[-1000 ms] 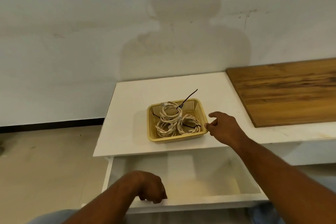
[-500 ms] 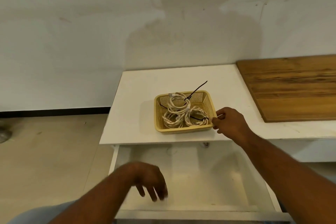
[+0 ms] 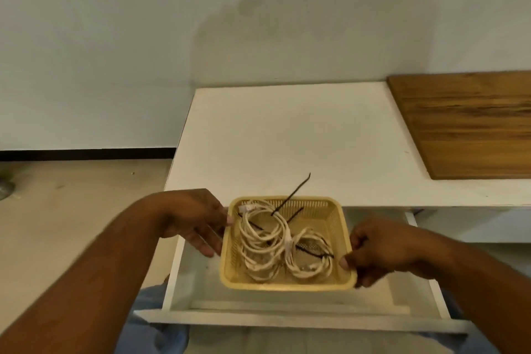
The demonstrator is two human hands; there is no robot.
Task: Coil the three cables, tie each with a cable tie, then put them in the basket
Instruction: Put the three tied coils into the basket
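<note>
A yellow plastic basket (image 3: 336, 218) hangs in the air over the open white drawer (image 3: 287, 317), held from both sides. My left hand (image 3: 198, 221) grips its left rim, thumb on top and fingers below. My right hand (image 3: 379, 250) grips its right rim. Inside lie coiled cream cables (image 3: 267, 241), a large coil on the left and a smaller one (image 3: 310, 256) on the right, bound with black cable ties (image 3: 290, 198) whose tails stick up past the rim.
The white table top (image 3: 301, 138) lies behind the basket, with a wooden board (image 3: 471, 123) at its right. A white wall rises behind. The beige floor (image 3: 71, 210) stretches to the left. The drawer's front panel juts toward me.
The basket has left the table top and now hangs over the drawer. My left hand rose from the drawer front to the basket's left rim. The drawer stands further open.
</note>
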